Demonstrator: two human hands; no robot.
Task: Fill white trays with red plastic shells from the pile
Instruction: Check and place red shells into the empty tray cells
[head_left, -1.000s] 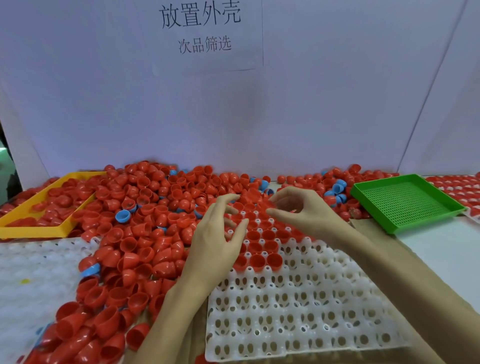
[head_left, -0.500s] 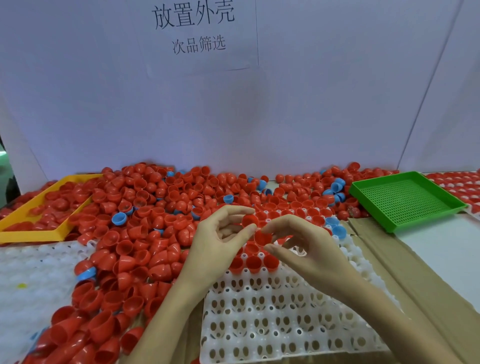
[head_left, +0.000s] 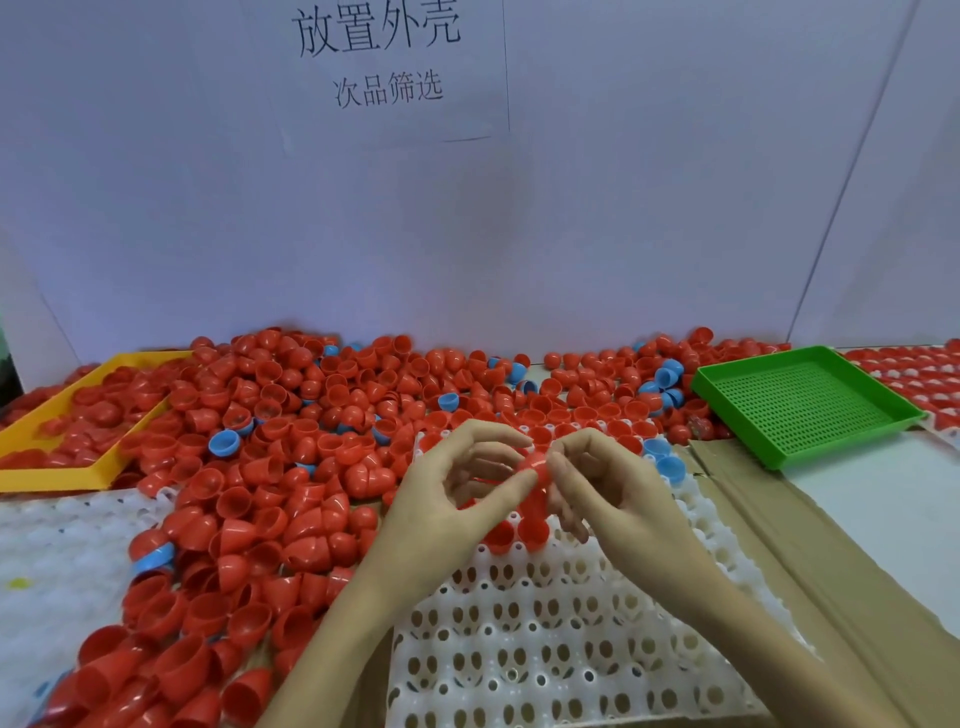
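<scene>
Holding red shells: white tray

A single head-worn view looks forward and down from the near edge of the surface toward its far edge, where a pale wall with a printed sign closes the scene. It sits close: both forearms enter from the bottom of the frame, and the wide angle bends the surface's left and right edges upward. With only this one view, nothing is shared with another camera
</scene>
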